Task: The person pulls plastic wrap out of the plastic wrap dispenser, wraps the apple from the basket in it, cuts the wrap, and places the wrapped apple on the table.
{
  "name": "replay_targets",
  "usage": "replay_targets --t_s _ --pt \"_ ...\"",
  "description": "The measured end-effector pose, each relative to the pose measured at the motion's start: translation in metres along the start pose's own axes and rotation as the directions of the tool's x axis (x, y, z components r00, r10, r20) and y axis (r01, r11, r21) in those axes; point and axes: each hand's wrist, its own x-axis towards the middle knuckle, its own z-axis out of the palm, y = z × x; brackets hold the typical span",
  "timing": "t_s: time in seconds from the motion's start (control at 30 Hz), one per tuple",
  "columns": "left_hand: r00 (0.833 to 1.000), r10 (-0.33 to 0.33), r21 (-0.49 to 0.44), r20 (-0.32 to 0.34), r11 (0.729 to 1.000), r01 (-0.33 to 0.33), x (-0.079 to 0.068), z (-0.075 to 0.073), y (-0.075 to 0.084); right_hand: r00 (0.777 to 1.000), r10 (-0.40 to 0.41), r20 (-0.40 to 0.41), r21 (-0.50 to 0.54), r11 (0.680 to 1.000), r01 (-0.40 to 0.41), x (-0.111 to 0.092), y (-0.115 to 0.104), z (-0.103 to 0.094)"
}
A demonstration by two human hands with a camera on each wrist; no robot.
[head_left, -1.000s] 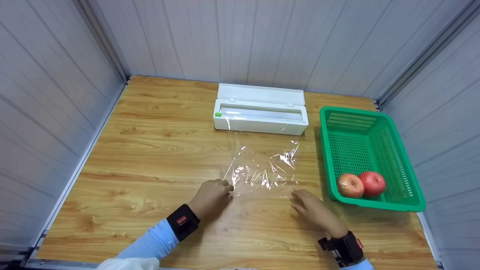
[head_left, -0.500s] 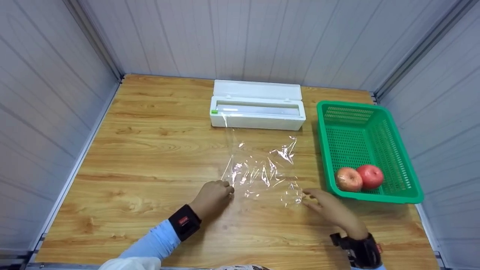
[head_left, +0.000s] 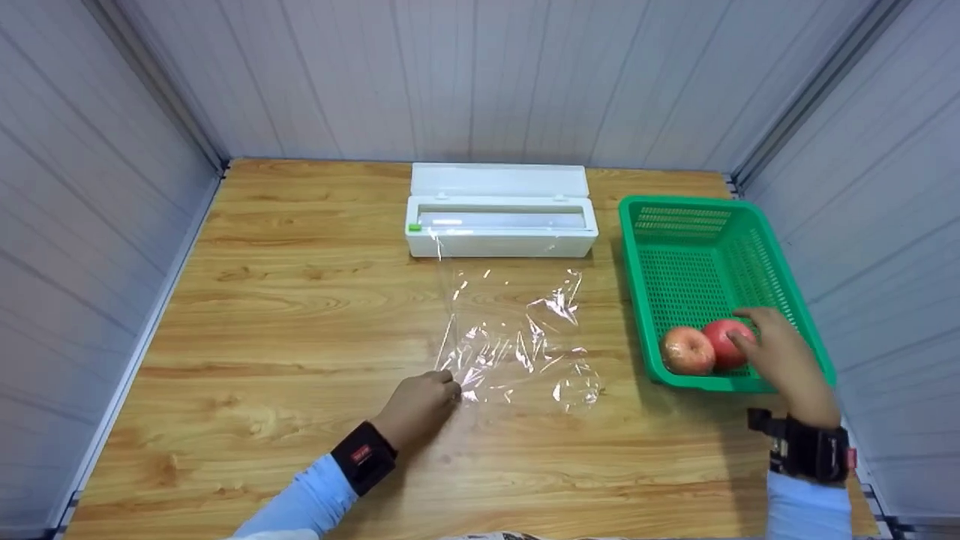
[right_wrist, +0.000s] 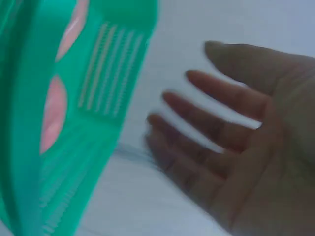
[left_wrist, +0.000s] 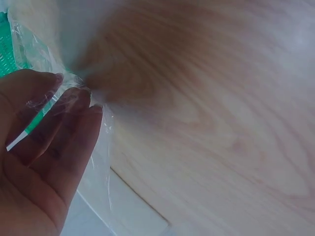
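My left hand (head_left: pixel 420 405) pinches the near left corner of a clear sheet of cling film (head_left: pixel 517 349). In the left wrist view, the thumb and fingertips of the left hand (left_wrist: pixel 47 142) meet on the crumpled film (left_wrist: pixel 107 162). The sheet runs back to a white cling film dispenser (head_left: pixel 502 246) whose lid stands open. Over the green basket (head_left: pixel 637 300), my right hand (head_left: pixel 784 364) hovers at a red apple (head_left: pixel 721 346), fingers spread. A paler apple (head_left: pixel 688 351) sits beside it. The right wrist view shows the right hand (right_wrist: pixel 231 128) holding nothing; contact with the apple cannot be told.
The basket stands at the right of the wooden table (head_left: pixel 262 337), close to the right wall (head_left: pixel 862 225). A back wall (head_left: pixel 480 82) rises behind the dispenser. The film's near right corner (head_left: pixel 577 390) lies loose and wrinkled on the wood.
My right hand has let go of the film's right corner and moved right and away from me, over the basket to the red apple. The left hand stays at its corner.
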Motion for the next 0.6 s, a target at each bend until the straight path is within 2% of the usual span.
replay_targets --t_s 0.1,0.23,0.37,0.6 --pt "1.0 -0.006 0.0 -0.014 1.0 0.006 -0.001 0.001 0.001 0.993 0.064 0.095 -0.037 0.997 -0.061 0.011 0.023 0.005" --pt "1.0 -0.021 -0.007 -0.015 1.0 0.021 -0.001 0.001 0.002 0.988 0.069 0.138 -0.034 0.997 -0.065 0.021 0.041 0.017" --pt "0.999 -0.046 -0.019 0.002 0.999 0.046 -0.001 -0.001 0.004 0.979 0.078 0.186 -0.022 0.997 -0.075 0.025 0.048 0.027" --pt "0.997 -0.076 -0.034 0.012 0.996 0.077 -0.001 -0.001 0.004 0.947 0.176 0.269 -0.014 0.984 -0.179 0.03 0.055 0.038"
